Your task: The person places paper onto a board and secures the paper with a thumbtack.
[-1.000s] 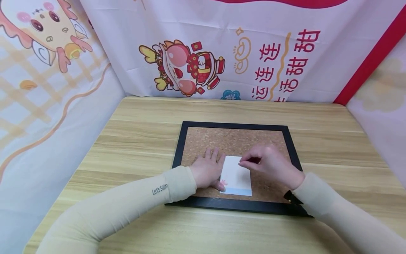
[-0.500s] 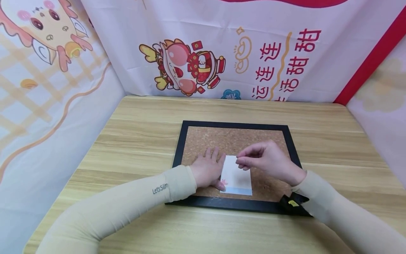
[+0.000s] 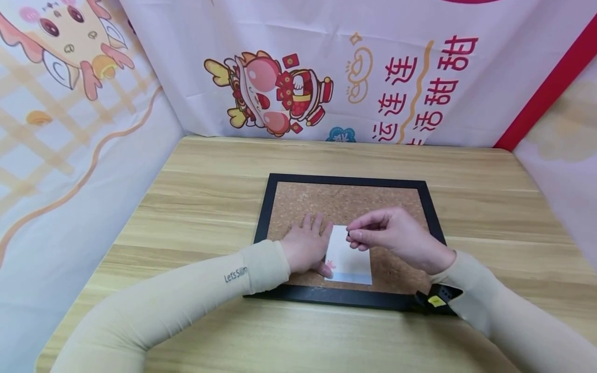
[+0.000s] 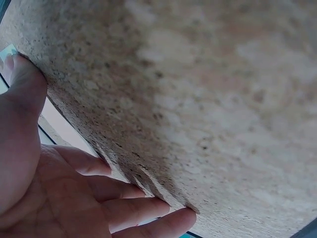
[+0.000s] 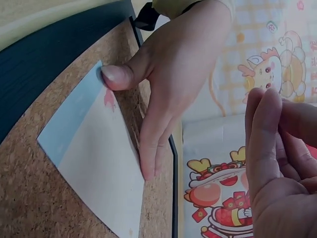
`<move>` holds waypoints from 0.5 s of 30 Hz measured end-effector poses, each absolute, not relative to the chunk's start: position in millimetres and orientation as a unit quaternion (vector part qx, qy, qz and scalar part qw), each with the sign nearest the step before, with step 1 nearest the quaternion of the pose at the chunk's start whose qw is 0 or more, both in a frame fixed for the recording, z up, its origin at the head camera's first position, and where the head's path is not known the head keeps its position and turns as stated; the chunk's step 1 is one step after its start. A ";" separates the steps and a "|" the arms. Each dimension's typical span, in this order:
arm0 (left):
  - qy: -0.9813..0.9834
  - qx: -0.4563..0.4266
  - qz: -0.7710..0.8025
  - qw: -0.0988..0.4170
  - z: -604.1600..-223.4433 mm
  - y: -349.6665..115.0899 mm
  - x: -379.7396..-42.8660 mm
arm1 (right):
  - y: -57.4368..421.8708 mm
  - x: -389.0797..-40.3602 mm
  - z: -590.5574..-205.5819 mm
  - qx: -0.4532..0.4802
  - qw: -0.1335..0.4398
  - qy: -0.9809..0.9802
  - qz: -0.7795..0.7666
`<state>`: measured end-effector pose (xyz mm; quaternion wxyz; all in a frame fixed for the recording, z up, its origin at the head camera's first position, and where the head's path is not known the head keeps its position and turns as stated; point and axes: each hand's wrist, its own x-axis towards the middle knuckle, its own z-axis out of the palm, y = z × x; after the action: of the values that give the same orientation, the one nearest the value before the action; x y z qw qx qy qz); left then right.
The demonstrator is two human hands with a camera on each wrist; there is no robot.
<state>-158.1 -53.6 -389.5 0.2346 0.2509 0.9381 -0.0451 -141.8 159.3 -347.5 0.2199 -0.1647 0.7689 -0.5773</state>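
A white note sheet (image 3: 351,261) with a blue bottom band and a small pink print lies on a cork board (image 3: 392,202). My left hand (image 3: 305,248) rests on the board left of the sheet. Its fingers are spread and its thumb presses the sheet's lower left edge, as the right wrist view also shows. Over the sheet's upper right part, my right hand (image 3: 403,238) pinches a small dark thing (image 3: 348,234) between thumb and forefinger. The fingertips hide most of it, and I cannot tell its kind. In the right wrist view these fingertips (image 5: 270,99) meet above the board.
A black frame (image 3: 347,180) borders the cork board, which lies flat on a wood-grain table (image 3: 224,171). Printed cloth (image 3: 186,62) hangs behind the table and on both sides. A black strap device (image 3: 438,298) sits at the right wrist, close over the frame's front edge.
My right fingertips have moved slightly left and up from the sheet, and that wrist has turned a little. The left hand stays in place. The head view has shifted slightly.
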 end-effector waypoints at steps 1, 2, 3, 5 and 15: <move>0.938 0.251 -0.046 0.235 -389.5 -53.6 -158.2 | 159.3 -142.1 -348.1 -0.165 0.222 0.768 -0.578; 0.938 0.251 -0.048 0.235 -389.6 -53.5 -158.3 | 159.1 -142.2 -348.8 -0.166 0.224 0.766 -0.579; 0.937 0.251 -0.050 0.236 -389.4 -53.6 -158.4 | 158.9 -142.1 -349.5 -0.167 0.224 0.765 -0.580; 0.937 0.252 -0.054 0.237 -389.3 -53.5 -158.5 | 157.8 -140.8 -350.0 -0.169 0.223 0.763 -0.582; 0.935 0.265 -0.075 0.223 -389.7 -53.3 -158.3 | 142.5 -120.5 -350.4 -0.493 -0.123 0.773 -0.379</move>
<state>-158.3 -53.3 -389.7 0.2228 0.2651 0.9352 -0.0748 -120.5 142.5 -350.4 -0.1230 -0.4928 0.7734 -0.3794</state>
